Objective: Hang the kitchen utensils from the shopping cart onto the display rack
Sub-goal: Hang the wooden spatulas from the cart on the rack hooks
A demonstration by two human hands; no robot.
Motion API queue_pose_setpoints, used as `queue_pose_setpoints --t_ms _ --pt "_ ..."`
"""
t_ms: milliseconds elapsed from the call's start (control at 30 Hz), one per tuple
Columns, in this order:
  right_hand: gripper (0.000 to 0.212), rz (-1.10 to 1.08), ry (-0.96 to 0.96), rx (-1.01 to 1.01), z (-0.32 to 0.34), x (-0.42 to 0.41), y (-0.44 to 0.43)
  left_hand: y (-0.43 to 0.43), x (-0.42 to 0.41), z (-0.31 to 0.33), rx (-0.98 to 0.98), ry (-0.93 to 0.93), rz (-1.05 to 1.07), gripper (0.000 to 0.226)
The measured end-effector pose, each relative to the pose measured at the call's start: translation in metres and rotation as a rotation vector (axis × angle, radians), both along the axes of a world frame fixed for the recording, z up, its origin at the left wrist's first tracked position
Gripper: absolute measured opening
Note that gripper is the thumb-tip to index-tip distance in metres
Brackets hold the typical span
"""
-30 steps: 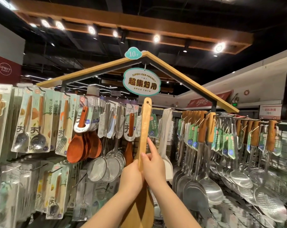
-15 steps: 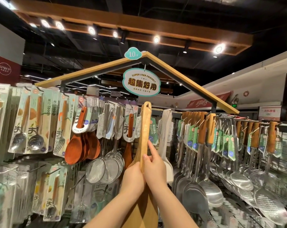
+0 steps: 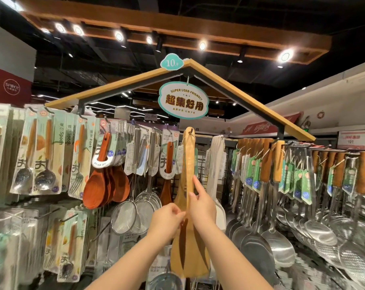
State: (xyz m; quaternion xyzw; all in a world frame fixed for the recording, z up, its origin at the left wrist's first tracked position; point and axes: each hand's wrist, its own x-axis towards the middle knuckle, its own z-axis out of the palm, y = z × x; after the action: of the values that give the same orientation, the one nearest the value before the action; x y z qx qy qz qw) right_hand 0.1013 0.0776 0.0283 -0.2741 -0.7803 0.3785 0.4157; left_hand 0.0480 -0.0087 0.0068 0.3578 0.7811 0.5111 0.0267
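Left hand (image 3: 167,222) and right hand (image 3: 203,206) grip a wooden spatula (image 3: 188,160) at a hook (image 3: 190,132) on the display rack (image 3: 250,101) (seemingly threaded). Letting go remains; cart unseen.

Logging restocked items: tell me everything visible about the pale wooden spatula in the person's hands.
The wooden spatula is pale, honey-coloured: a long slim handle with a hole near its top, widening to a broad flat blade with darker streaks. It stands upright, blade down, in the middle of the display rack, its hole at a hook; whether it hangs free I cannot tell. The left hand pinches the lower handle; the right hand grips it, forefinger along the shaft.
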Motion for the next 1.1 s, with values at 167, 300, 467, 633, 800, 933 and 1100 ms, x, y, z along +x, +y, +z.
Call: queue_pose_setpoints --t_ms 167,300,467,633,800,933,1100 --pt "0.051 -0.039 -0.022 -0.026 0.0 -0.027 0.021 0.007 -0.022 0.003 0.052 -0.004 0.018 0.014" --pt "0.051 -0.072 -0.044 -0.019 0.001 -0.047 0.037 0.011 -0.035 0.008 0.098 -0.014 0.016 0.015" --pt "0.051 -0.087 -0.036 -0.01 -0.005 -0.069 0.053 0.018 -0.047 0.014 0.144 -0.05 0.023 0.014" --pt "0.056 -0.08 0.001 -0.014 -0.018 -0.084 0.057 0.014 -0.048 0.015 0.168 -0.043 0.02 0.013" --pt "0.067 -0.136 -0.004 -0.042 -0.033 -0.072 0.051 0.002 -0.045 0.016 0.123 -0.028 0.021 0.012" --pt "0.065 -0.161 -0.022 -0.056 -0.034 -0.047 0.042 -0.008 -0.037 0.026 0.09 0.01 0.035 0.012" --pt "0.06 -0.179 0.021 0.012 -0.006 -0.017 0.023 -0.021 -0.015 0.042 0.078 0.076 0.005 0.012"
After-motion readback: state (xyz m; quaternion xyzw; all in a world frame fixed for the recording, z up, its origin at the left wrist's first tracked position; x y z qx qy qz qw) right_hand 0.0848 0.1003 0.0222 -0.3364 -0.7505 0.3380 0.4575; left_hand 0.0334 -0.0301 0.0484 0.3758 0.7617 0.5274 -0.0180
